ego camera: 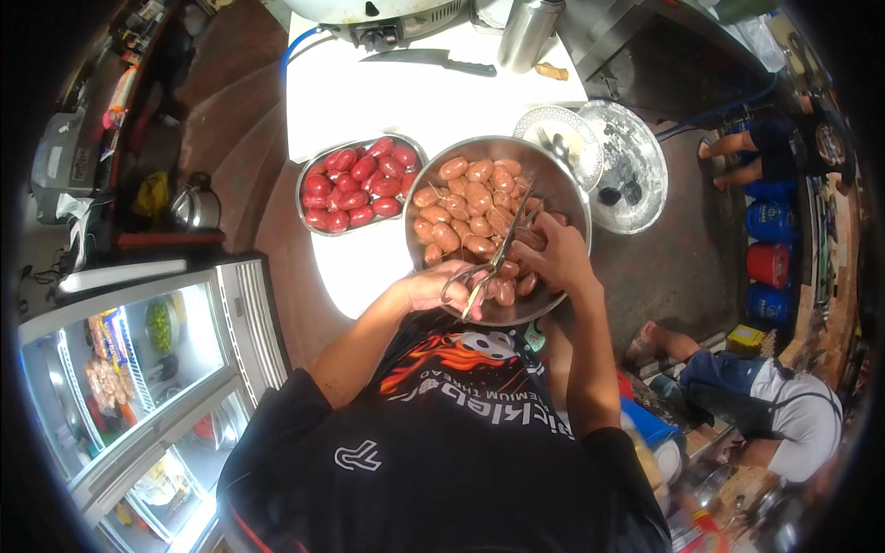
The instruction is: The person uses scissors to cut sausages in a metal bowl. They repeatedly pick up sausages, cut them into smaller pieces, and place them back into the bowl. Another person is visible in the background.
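Note:
A large steel bowl [577, 186] stands in front of me, holding many short brown sausage links [478, 197] tied with string. My left hand [449, 285], at the bowl's near rim, grips a pair of metal scissors [502, 254] by the handles. The blades point up and to the right over the sausages. Inside the right part of the bowl, my right hand [556, 252] has its fingers around a sausage [529, 239] close to the blades; the fingers partly hide it. To the left, a metal tray [301, 200] holds red sausages [364, 168].
On the white table [359, 104] lie a kitchen knife [432, 61], a gas stove [387, 31] and a steel flask [529, 34]. A patterned plate [536, 117] with fork and spoon overlaps a metal basin [653, 186]. A lit display fridge [238, 325] is left; two people [795, 415] are at right.

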Action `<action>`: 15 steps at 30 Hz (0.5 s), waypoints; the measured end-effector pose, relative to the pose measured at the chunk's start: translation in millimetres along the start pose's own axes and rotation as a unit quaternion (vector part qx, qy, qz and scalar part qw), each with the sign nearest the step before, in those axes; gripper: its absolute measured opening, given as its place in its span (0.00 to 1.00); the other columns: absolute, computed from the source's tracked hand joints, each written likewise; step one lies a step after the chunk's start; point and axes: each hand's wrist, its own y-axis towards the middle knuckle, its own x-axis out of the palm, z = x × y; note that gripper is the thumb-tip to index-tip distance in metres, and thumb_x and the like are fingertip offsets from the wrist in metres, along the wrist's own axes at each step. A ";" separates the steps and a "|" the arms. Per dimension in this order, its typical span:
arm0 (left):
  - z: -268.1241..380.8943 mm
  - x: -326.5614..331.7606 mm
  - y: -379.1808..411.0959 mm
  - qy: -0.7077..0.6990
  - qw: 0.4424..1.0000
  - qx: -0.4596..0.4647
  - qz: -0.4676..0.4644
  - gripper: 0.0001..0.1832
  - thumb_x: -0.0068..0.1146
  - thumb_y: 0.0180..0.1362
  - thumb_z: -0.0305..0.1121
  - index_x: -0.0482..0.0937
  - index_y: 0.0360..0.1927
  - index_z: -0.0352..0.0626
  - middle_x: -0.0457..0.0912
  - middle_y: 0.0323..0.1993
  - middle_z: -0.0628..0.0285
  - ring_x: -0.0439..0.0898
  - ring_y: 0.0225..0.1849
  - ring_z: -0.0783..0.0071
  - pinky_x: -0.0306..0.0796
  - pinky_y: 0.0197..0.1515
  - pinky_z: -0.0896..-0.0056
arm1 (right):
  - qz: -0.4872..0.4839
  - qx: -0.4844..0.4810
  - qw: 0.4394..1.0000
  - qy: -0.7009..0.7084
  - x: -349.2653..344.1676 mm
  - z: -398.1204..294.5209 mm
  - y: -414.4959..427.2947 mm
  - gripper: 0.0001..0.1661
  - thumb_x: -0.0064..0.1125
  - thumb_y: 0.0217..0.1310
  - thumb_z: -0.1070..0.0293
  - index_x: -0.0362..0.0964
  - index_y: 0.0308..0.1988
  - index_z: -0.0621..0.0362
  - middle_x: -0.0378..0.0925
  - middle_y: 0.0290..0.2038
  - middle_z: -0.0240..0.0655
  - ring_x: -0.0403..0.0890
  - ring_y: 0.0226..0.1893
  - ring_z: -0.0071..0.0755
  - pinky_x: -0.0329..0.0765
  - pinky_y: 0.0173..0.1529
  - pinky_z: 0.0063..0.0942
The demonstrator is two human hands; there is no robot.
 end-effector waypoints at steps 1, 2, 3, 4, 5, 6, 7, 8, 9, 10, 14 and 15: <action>-2.7 -2.0 7.1 -0.019 1.000 0.021 -0.004 0.26 0.62 0.41 0.27 0.77 0.49 0.35 0.79 0.34 0.64 0.83 0.35 0.71 0.77 0.40 0.74 | -0.003 0.019 1.000 0.018 -1.3 -1.1 -1.4 0.26 0.69 0.48 0.52 0.72 0.35 0.63 0.78 0.25 0.48 0.80 0.28 0.55 0.75 0.36 0.44; -4.9 -3.6 13.3 -0.001 1.000 0.026 -0.007 0.25 0.61 0.41 0.26 0.77 0.48 0.35 0.78 0.33 0.65 0.82 0.35 0.72 0.77 0.40 0.73 | -0.006 0.038 0.999 0.037 -2.1 -1.5 -2.5 0.25 0.68 0.49 0.52 0.72 0.35 0.63 0.78 0.24 0.47 0.80 0.27 0.54 0.75 0.35 0.44; -6.4 -5.9 19.3 0.019 0.999 0.031 -0.011 0.24 0.61 0.41 0.25 0.77 0.47 0.35 0.77 0.33 0.65 0.82 0.34 0.72 0.78 0.40 0.71 | 0.001 0.038 0.998 0.048 -1.0 1.7 -3.4 0.25 0.68 0.49 0.52 0.72 0.35 0.63 0.78 0.24 0.47 0.79 0.26 0.54 0.75 0.35 0.43; -8.6 -8.2 23.8 0.039 0.998 0.036 -0.015 0.23 0.60 0.41 0.24 0.77 0.46 0.35 0.76 0.33 0.65 0.81 0.33 0.72 0.79 0.40 0.70 | 0.008 0.036 0.998 0.060 1.9 8.1 -4.3 0.25 0.68 0.49 0.52 0.72 0.35 0.63 0.78 0.24 0.46 0.79 0.26 0.54 0.75 0.34 0.43; -12.9 -10.1 26.8 0.052 0.998 0.031 0.008 0.23 0.60 0.41 0.24 0.77 0.46 0.34 0.76 0.32 0.66 0.81 0.33 0.73 0.79 0.39 0.71 | 0.015 0.035 0.997 0.071 5.1 14.9 -4.6 0.25 0.68 0.49 0.52 0.72 0.35 0.64 0.78 0.24 0.46 0.79 0.25 0.53 0.74 0.34 0.43; -15.8 -8.8 27.9 0.066 0.997 0.023 0.030 0.23 0.59 0.41 0.23 0.77 0.46 0.34 0.75 0.32 0.66 0.80 0.32 0.74 0.79 0.38 0.71 | 0.018 0.042 0.994 0.102 9.6 22.2 -6.0 0.25 0.68 0.50 0.53 0.72 0.36 0.63 0.79 0.24 0.46 0.79 0.25 0.53 0.75 0.34 0.44; -18.0 -8.6 28.6 0.080 0.995 0.016 0.052 0.22 0.59 0.42 0.23 0.77 0.46 0.34 0.74 0.31 0.66 0.79 0.32 0.75 0.78 0.36 0.71 | 0.021 0.050 0.990 0.132 14.0 28.7 -7.0 0.24 0.68 0.50 0.53 0.72 0.37 0.63 0.79 0.24 0.46 0.79 0.25 0.53 0.75 0.34 0.44; -19.0 -10.9 26.5 0.078 0.996 0.007 0.046 0.23 0.61 0.43 0.23 0.76 0.48 0.34 0.72 0.31 0.67 0.77 0.30 0.76 0.78 0.34 0.74 | 0.023 0.056 0.985 0.162 16.8 35.3 -8.2 0.24 0.68 0.51 0.54 0.73 0.38 0.63 0.79 0.24 0.46 0.79 0.24 0.53 0.75 0.33 0.44; -14.3 -10.7 21.0 0.083 0.996 0.010 0.022 0.24 0.62 0.44 0.23 0.75 0.48 0.34 0.72 0.31 0.67 0.78 0.30 0.76 0.77 0.33 0.74 | 0.026 0.088 0.987 0.131 13.1 34.3 -9.2 0.24 0.68 0.51 0.55 0.73 0.40 0.62 0.79 0.25 0.46 0.80 0.26 0.53 0.76 0.35 0.44; -9.1 -10.5 11.7 0.089 0.996 0.013 -0.002 0.24 0.63 0.45 0.23 0.75 0.49 0.34 0.73 0.31 0.66 0.78 0.31 0.76 0.77 0.33 0.75 | 0.029 0.119 0.987 0.101 6.8 29.0 -11.1 0.23 0.68 0.51 0.55 0.73 0.41 0.61 0.80 0.26 0.45 0.81 0.27 0.52 0.76 0.36 0.43; 11.4 -17.2 -33.4 0.190 0.979 -0.033 -0.068 0.26 0.65 0.48 0.24 0.72 0.53 0.36 0.74 0.32 0.65 0.81 0.33 0.75 0.77 0.34 0.74 | 0.069 0.038 0.994 -0.076 16.9 49.6 -5.6 0.24 0.66 0.52 0.57 0.75 0.47 0.55 0.81 0.37 0.43 0.81 0.42 0.50 0.76 0.46 0.43; 19.6 -17.2 -49.9 0.210 0.973 -0.057 -0.070 0.28 0.62 0.46 0.24 0.72 0.55 0.36 0.77 0.37 0.63 0.84 0.40 0.68 0.77 0.40 0.72 | 0.094 -0.003 0.993 -0.075 17.4 43.0 -0.6 0.24 0.67 0.52 0.58 0.75 0.47 0.55 0.80 0.40 0.44 0.80 0.43 0.50 0.76 0.47 0.44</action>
